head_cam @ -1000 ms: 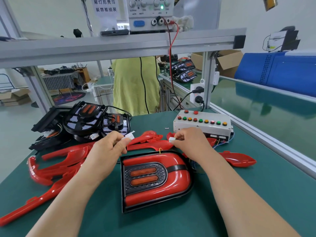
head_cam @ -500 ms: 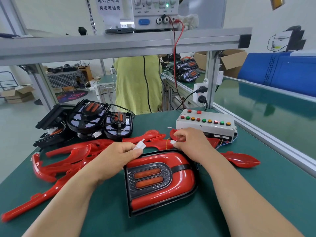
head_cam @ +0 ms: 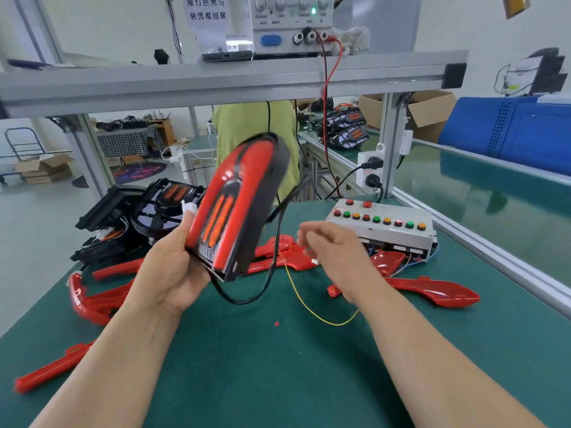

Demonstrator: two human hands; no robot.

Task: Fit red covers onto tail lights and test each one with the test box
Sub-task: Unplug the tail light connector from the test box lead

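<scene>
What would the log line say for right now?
left hand: grips red-covered tail light, tilted above table | right hand: fingers loose, beside test box | black cable: hangs from light

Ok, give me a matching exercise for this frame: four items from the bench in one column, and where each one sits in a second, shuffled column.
Things:
1. red-covered tail light
2. test box
3. bench power supply
4. uncovered black tail lights

Places:
A. on the overhead shelf
B. piled at the far left of the green table
C. held in the air, gripped by the left hand
D. standing at the table's far right

Pairs: 1-C, 2-D, 3-A, 4-B.
</scene>
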